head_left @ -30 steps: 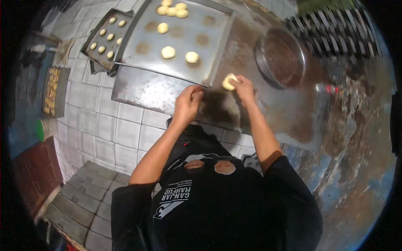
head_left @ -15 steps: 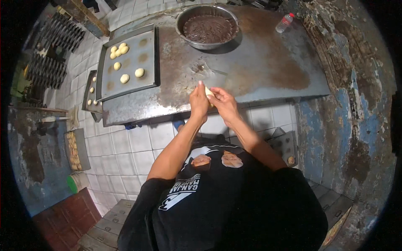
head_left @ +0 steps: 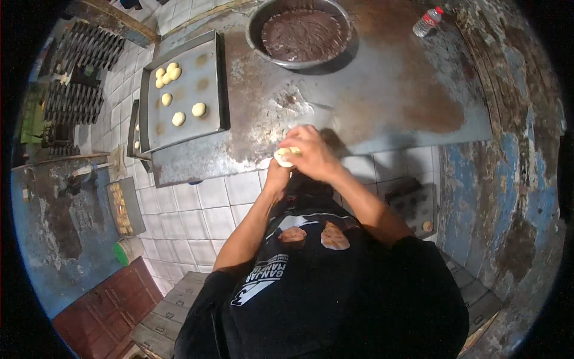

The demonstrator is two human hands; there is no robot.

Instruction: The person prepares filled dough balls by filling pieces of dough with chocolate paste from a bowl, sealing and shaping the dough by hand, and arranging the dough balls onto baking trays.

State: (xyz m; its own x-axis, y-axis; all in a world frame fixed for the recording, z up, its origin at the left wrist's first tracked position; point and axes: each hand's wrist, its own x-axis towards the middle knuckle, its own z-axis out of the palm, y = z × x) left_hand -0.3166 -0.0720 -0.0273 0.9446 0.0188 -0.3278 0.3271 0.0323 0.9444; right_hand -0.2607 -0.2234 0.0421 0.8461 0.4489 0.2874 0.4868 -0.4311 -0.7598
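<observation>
A pale dough piece (head_left: 281,158) sits in my left hand (head_left: 277,178), just off the near edge of the metal table (head_left: 382,113). My right hand (head_left: 315,157) reaches over it from the right, its curled fingers pressed on the dough's top. Part of the dough is hidden under those fingers. Beyond my hands stands a large metal bowl (head_left: 252,37) filled with a dark brown paste (head_left: 305,35). To the left, a baking tray (head_left: 224,90) carries several pale dough balls (head_left: 198,109), some touching one another.
A small clear bottle with a red cap (head_left: 427,23) stands at the far right of the table. Another tray (head_left: 136,134) shows below the baking tray's left side. A tray of golden pieces (head_left: 124,206) is at the left, by a green-and-white tub (head_left: 127,250). A peeling wall (head_left: 508,155) borders the right.
My right hand has turned over and come on top of the dough, while my left hand has dropped lower beneath it. The whole view has shifted slightly.
</observation>
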